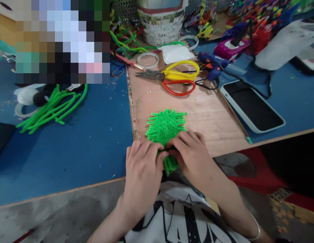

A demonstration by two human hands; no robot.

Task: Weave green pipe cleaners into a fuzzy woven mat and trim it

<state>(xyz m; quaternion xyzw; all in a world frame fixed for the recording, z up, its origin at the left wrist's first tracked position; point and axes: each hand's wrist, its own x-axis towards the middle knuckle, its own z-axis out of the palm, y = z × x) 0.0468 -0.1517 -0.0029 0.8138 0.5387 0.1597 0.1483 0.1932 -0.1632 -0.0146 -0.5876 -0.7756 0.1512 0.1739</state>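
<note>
A bright green woven piece of pipe cleaners (165, 123) lies on a wooden board at the front of the table, with loose ends sticking out from its sides. Its lower strands hang past the board's edge toward my body. My left hand (144, 162) is closed, thumb and fingers pinching the piece at its lower left. From the other side, my right hand (192, 150) pinches the same lower part, its fingertips close to those of the left. The fingers partly hide the spot they grip.
Yellow-and-red-handled scissors (180, 77) lie behind the piece on the board (204, 118). A phone (253, 106) rests at right, near a blue glue gun (212, 64). Loose green pipe cleaners (52, 109) lie at left. A papered bucket (160, 28) and tape roll (147, 60) stand behind.
</note>
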